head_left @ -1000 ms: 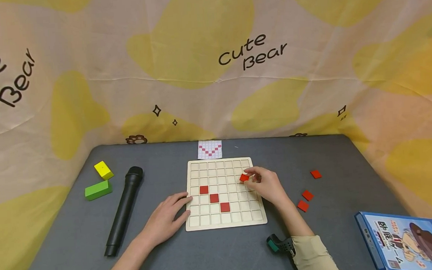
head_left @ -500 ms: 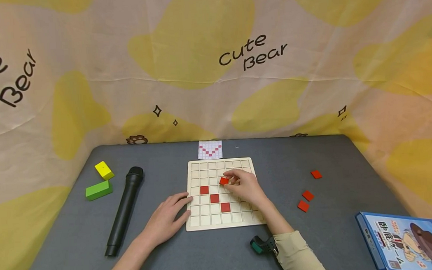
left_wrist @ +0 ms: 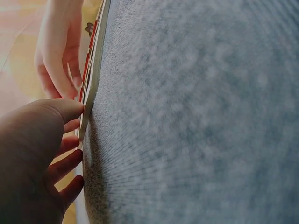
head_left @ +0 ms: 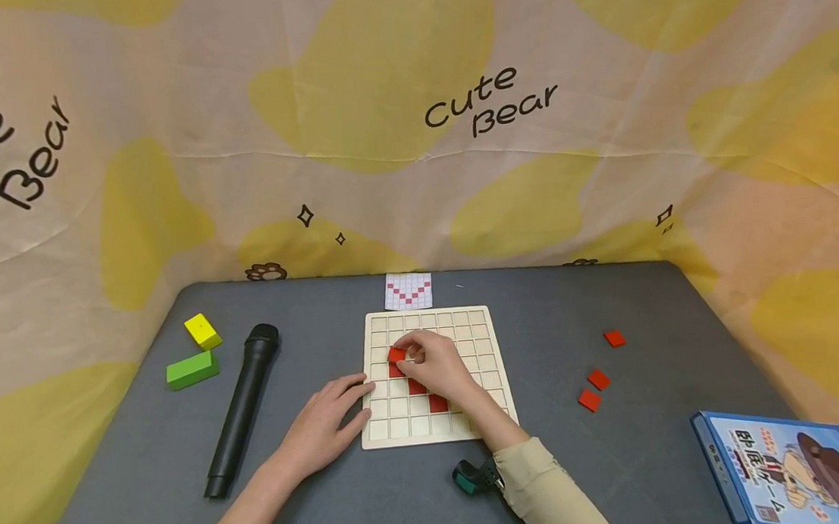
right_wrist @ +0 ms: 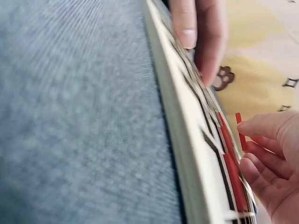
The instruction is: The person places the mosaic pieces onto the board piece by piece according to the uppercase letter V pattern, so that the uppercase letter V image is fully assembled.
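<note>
A pale board with a square grid (head_left: 401, 430) lies flat on the grey table. Three red square tiles sit in its cells on a diagonal, among them one tile (head_left: 438, 403) toward the near side. My right hand (head_left: 436, 367) pinches another red tile (right_wrist: 240, 132) between thumb and fingers. That tile is raised over the board's left part, close behind the farthest-left seated tile (head_left: 396, 371), which it partly overlaps in the head view. My left hand (head_left: 319, 430) rests at the board's left edge, fingers spread and fingertips on the rim.
Behind the board lies a small pattern card (head_left: 408, 291). Three loose red tiles, one of them nearest (head_left: 589, 400), lie to the right, beyond them a blue box (head_left: 792, 463). A black microphone (head_left: 241, 409), a green block (head_left: 192, 370) and a yellow block (head_left: 202, 330) are at left.
My right hand has carried the pinched red tile leftward across the board, from its right side to above the left columns. My left hand has stayed at the board's edge.
</note>
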A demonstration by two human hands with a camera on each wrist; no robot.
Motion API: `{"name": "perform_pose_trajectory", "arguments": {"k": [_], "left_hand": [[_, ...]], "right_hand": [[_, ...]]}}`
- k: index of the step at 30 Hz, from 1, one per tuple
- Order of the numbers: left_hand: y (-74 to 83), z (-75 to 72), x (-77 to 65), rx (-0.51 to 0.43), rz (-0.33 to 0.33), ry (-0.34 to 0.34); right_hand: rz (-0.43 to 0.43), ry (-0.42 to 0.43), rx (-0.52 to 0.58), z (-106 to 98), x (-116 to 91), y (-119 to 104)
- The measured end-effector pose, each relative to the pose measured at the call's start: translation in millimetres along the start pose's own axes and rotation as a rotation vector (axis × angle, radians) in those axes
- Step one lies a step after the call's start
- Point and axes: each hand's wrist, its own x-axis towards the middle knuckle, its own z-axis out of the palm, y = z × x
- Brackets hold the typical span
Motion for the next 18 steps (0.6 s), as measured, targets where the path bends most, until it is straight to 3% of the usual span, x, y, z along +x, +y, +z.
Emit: {"name": "perform_pose_trajectory", "arguments": {"k": [7,18], "left_hand": [[1.2,-1.0,-0.1,-0.002,-0.006,-0.001],[0.5,0.1,-1.4,0.001,0.013,0.017]], "right_hand": [[-0.104,-0.016,-0.099,10,13,-4],[-0.096,-0.035,-0.131,19,21,-4]]}}
